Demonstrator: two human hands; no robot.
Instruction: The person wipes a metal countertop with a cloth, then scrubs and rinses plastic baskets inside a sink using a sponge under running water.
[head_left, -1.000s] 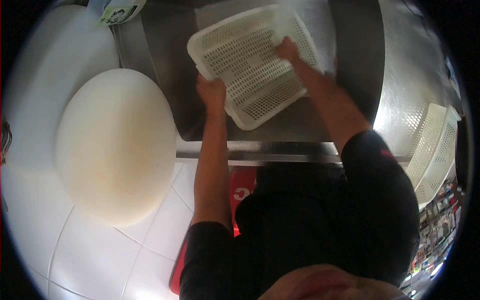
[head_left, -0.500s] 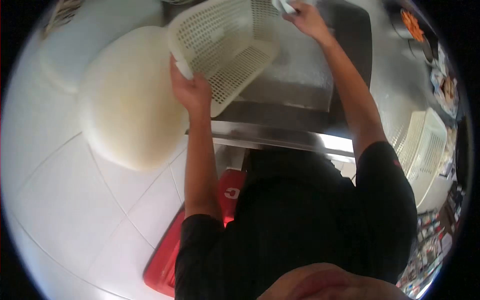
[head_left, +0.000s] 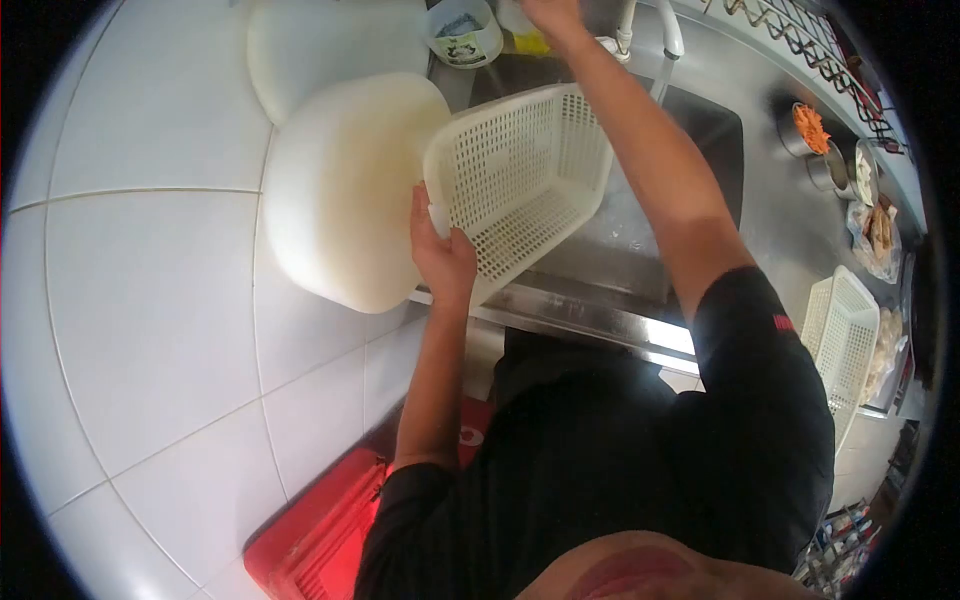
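My left hand [head_left: 444, 258] is closed on the near left rim of a cream perforated plastic basket [head_left: 520, 190], its thumb and fingers gripping the handle edge. Tilted over the steel sink [head_left: 640, 225], the basket shows no contents. My right hand [head_left: 553, 16] reaches to the top edge of the view, past the basket's far side. A pale item [head_left: 512, 18] and something yellow [head_left: 531, 43] are beside it. The frame cuts off its fingers, so its grip is hidden.
Large white boards [head_left: 350, 190] lean against the tiled wall on the left. A white tub [head_left: 465, 35] and a tap [head_left: 668, 30] stand behind the sink. Shredded orange food fills a pot [head_left: 795, 135] at right, beyond which sits another basket [head_left: 848, 340]. A red container [head_left: 320, 530] is below.
The camera view has shifted, bringing the tap and tub into sight. My right hand has moved away from the basket's far end toward the back of the sink; my left still grips the basket.
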